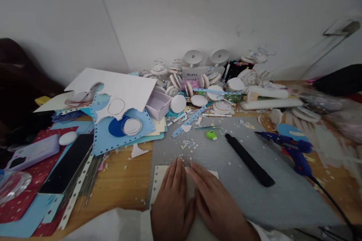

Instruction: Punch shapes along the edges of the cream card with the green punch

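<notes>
A cream sheet of paper point(156, 184) lies on the grey cutting mat point(181, 150) at the near edge, with small flower-shaped punched holes down its left side. My left hand point(171, 201) rests flat on the paper, fingers together and stretched forward. Beside it, my right hand point(216, 203) also lies flat, its fingers angled towards the left hand. Both hands cover the middle of the sheet. Just beyond them, tiny punched paper bits point(190, 144) are scattered over the mat. A green craft punch point(210, 135) sits a little farther off.
On the mat's right are a long black object point(249, 160) and a blue glue gun point(294, 150) with its cord. White foam discs point(178, 104) crowd the back. Cut paper point(98, 135), a lilac box point(158, 104) and a black phone point(68, 163) occupy the left.
</notes>
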Demonstrator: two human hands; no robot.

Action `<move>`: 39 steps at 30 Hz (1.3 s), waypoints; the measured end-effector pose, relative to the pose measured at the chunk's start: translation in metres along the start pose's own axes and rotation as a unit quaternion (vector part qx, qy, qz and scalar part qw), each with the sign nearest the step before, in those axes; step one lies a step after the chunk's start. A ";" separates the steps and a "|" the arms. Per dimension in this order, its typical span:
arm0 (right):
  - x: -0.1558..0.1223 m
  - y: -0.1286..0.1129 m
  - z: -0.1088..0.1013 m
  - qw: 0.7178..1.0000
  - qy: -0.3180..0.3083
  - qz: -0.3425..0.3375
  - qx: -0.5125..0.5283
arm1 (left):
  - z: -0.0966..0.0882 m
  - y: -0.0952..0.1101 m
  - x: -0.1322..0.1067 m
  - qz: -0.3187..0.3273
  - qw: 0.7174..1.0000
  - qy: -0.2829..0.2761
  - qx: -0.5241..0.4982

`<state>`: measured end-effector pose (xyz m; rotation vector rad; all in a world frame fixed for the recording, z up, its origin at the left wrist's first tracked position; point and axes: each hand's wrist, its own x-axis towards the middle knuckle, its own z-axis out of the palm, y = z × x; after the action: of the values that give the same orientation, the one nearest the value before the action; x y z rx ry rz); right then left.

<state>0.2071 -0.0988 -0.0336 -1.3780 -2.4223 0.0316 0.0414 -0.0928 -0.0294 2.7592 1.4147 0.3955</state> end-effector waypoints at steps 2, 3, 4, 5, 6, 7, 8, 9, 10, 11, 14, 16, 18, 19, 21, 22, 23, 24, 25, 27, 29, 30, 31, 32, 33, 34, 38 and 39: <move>0.003 -0.002 -0.003 0.999 -0.030 -0.014 0.002 | -0.001 0.000 0.000 -0.001 1.000 -0.004 -0.009; 0.003 -0.002 -0.004 0.999 -0.041 -0.022 -0.002 | -0.001 0.000 0.000 -0.005 1.000 -0.007 -0.012; 0.003 -0.001 -0.004 0.998 -0.051 -0.025 -0.006 | -0.002 0.000 0.000 -0.009 1.000 -0.010 -0.014; 0.002 0.001 -0.005 0.998 -0.059 -0.024 -0.011 | -0.003 0.000 0.000 -0.012 1.000 -0.014 -0.014; -0.001 0.003 -0.006 0.998 -0.064 -0.019 -0.015 | -0.004 -0.001 0.000 -0.012 1.000 -0.019 -0.012; -0.004 0.007 -0.007 0.998 -0.066 -0.015 -0.019 | -0.005 -0.003 0.000 -0.012 1.000 -0.025 -0.010; -0.008 0.010 -0.007 0.998 -0.065 -0.009 -0.024 | -0.007 -0.005 -0.001 -0.010 0.999 -0.031 -0.008; -0.013 0.014 -0.008 0.998 -0.062 -0.004 -0.030 | -0.009 -0.007 -0.002 -0.010 0.999 -0.037 -0.004; -0.018 0.018 -0.009 0.998 -0.058 0.003 -0.036 | -0.012 -0.010 -0.003 -0.010 0.999 -0.042 0.000; -0.023 0.021 -0.010 0.998 -0.055 0.009 -0.041 | -0.014 -0.013 -0.005 -0.011 0.999 -0.046 0.005; -0.037 0.030 -0.014 0.997 -0.044 0.032 -0.056 | -0.020 -0.025 -0.014 -0.005 0.998 -0.050 0.026; -0.044 0.034 -0.017 0.996 -0.034 0.044 -0.063 | -0.024 -0.033 -0.022 0.002 0.998 -0.045 0.044; -0.049 0.036 -0.019 0.996 -0.024 0.049 -0.069 | -0.027 -0.042 -0.030 0.008 0.997 -0.036 0.064; -0.051 0.037 -0.019 0.996 -0.021 0.049 -0.072 | -0.028 -0.047 -0.034 0.012 0.997 -0.031 0.074; -0.051 0.036 -0.019 0.996 -0.012 0.048 -0.076 | -0.032 -0.055 -0.038 0.026 0.995 -0.026 0.089; -0.051 0.035 -0.018 0.996 -0.007 0.047 -0.077 | -0.034 -0.058 -0.038 0.035 0.995 -0.028 0.093; -0.050 0.034 -0.016 0.996 -0.003 0.047 -0.079 | -0.036 -0.058 -0.036 0.043 0.994 -0.030 0.095; -0.049 0.031 -0.014 0.996 0.002 0.048 -0.081 | -0.038 -0.056 -0.032 0.043 0.994 -0.032 0.095; -0.049 0.029 -0.011 0.995 0.009 0.051 -0.084 | -0.039 -0.051 -0.026 0.035 0.994 -0.033 0.093; -0.048 0.023 -0.005 0.994 0.022 0.058 -0.089 | -0.037 -0.033 -0.013 -0.026 0.995 -0.018 0.092; -0.047 0.019 -0.003 0.994 0.035 0.061 -0.087 | -0.030 -0.009 0.000 -0.073 0.994 -0.009 0.080; -0.047 0.020 -0.004 0.994 0.040 0.059 -0.078 | -0.025 0.003 0.005 -0.070 0.995 -0.012 0.064; -0.047 0.023 -0.008 0.995 0.045 0.058 -0.065 | -0.020 0.013 0.009 -0.048 0.998 -0.024 0.039; -0.047 0.029 -0.013 0.996 0.053 0.058 -0.050 | -0.015 0.021 0.010 -0.030 0.999 -0.035 0.015; -0.047 0.037 -0.019 0.995 0.063 0.062 -0.035 | -0.010 0.025 0.010 -0.023 0.999 -0.048 -0.006; -0.046 0.047 -0.026 0.993 0.079 0.082 -0.029 | -0.008 0.025 0.009 -0.017 0.998 -0.059 -0.022; -0.042 0.093 -0.043 0.965 0.116 0.188 -0.141 | -0.013 -0.003 0.001 0.065 0.988 -0.116 -0.075; -0.041 0.102 -0.042 0.959 0.114 0.198 -0.169 | -0.017 -0.011 -0.001 0.092 0.985 -0.124 -0.083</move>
<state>0.3242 -0.0857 -0.0253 -1.8830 -1.9912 -0.4365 0.0278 -0.0885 -0.0148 2.6961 1.0278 0.1560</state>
